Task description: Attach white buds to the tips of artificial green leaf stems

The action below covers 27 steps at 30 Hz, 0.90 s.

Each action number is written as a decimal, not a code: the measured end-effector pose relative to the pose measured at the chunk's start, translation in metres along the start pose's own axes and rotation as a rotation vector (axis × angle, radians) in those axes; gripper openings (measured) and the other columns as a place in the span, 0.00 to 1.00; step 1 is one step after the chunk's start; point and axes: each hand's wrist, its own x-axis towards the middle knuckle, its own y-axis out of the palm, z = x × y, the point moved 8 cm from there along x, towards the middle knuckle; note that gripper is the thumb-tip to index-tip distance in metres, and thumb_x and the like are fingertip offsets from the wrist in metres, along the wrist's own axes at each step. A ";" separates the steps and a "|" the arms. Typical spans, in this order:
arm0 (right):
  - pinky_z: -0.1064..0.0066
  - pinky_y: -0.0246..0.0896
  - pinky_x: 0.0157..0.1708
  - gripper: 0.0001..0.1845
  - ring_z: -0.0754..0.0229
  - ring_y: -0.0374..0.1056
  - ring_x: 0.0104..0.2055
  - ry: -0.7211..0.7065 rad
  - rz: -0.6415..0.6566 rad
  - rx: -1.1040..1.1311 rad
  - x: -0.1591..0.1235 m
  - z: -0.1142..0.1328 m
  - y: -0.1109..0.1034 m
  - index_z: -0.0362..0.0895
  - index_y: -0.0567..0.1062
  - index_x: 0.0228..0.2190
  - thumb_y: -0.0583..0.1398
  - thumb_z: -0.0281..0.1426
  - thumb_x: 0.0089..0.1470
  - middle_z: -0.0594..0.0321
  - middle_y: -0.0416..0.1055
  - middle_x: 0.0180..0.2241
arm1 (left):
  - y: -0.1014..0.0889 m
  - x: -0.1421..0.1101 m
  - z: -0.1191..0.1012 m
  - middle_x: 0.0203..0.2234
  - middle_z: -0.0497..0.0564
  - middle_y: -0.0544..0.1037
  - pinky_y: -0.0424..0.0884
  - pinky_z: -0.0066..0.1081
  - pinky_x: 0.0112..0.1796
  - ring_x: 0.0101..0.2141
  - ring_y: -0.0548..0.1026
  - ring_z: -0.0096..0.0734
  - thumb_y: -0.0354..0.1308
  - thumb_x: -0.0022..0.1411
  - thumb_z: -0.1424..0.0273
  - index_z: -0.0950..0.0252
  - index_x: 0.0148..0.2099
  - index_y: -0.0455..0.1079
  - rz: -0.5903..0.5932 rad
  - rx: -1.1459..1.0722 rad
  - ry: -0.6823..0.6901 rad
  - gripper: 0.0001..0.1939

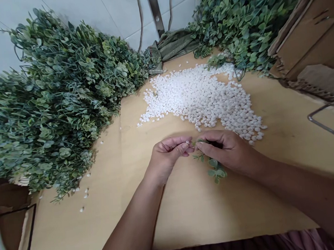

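Note:
My left hand [171,155] pinches a small white bead-like piece [187,142] between thumb and forefinger. Close beside it, my right hand [228,149] is closed on an artificial green leaf sprig [216,170], whose round leaves hang below the fingers. The fingertips of both hands nearly meet, and the sprig's stem end is mostly hidden there. Just beyond the hands, a spread heap of small white pieces [199,94] lies on the tan board [190,207].
A large pile of artificial greenery [67,90] fills the left side; another greenery pile [242,24] stands at back right. Cardboard [309,27] rises at the right, with a bent metal rod [324,123] below. Dark green cloth [175,44] lies at the back near a metal upright [155,11].

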 end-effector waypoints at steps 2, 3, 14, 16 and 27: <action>0.75 0.44 0.19 0.14 0.69 0.48 0.20 -0.017 -0.021 -0.013 0.000 0.002 -0.001 0.41 0.64 0.18 0.52 0.32 0.53 0.70 0.50 0.18 | 0.000 0.000 0.000 0.19 0.48 0.78 0.68 0.24 0.27 0.23 0.73 0.24 0.69 0.39 0.68 0.65 0.29 0.77 -0.019 -0.008 0.006 0.11; 0.74 0.44 0.19 0.14 0.69 0.48 0.20 -0.024 -0.030 -0.020 0.000 0.003 -0.001 0.41 0.64 0.18 0.52 0.32 0.53 0.70 0.50 0.18 | 0.000 0.000 0.001 0.19 0.48 0.78 0.68 0.24 0.27 0.23 0.73 0.24 0.69 0.39 0.68 0.65 0.28 0.77 -0.026 -0.013 0.009 0.11; 0.74 0.51 0.23 0.13 0.67 0.54 0.23 -0.127 -0.057 -0.080 -0.001 0.009 0.000 0.41 0.69 0.21 0.52 0.29 0.54 0.68 0.57 0.19 | 0.000 -0.003 -0.002 0.18 0.48 0.77 0.67 0.22 0.26 0.21 0.70 0.21 0.70 0.35 0.69 0.66 0.25 0.76 -0.114 -0.027 0.033 0.11; 0.73 0.52 0.23 0.13 0.66 0.56 0.23 -0.129 -0.065 -0.088 -0.001 0.009 -0.001 0.41 0.68 0.20 0.53 0.29 0.54 0.67 0.59 0.19 | -0.001 -0.003 -0.002 0.18 0.47 0.77 0.66 0.22 0.25 0.21 0.69 0.20 0.70 0.36 0.69 0.66 0.25 0.76 -0.128 -0.038 0.033 0.10; 0.71 0.57 0.30 0.13 0.62 0.64 0.30 -0.152 -0.062 -0.071 -0.001 0.009 0.000 0.43 0.66 0.20 0.52 0.29 0.55 0.64 0.65 0.23 | 0.000 -0.002 0.000 0.18 0.48 0.77 0.67 0.23 0.27 0.22 0.71 0.21 0.70 0.37 0.70 0.65 0.26 0.77 -0.117 -0.057 0.023 0.09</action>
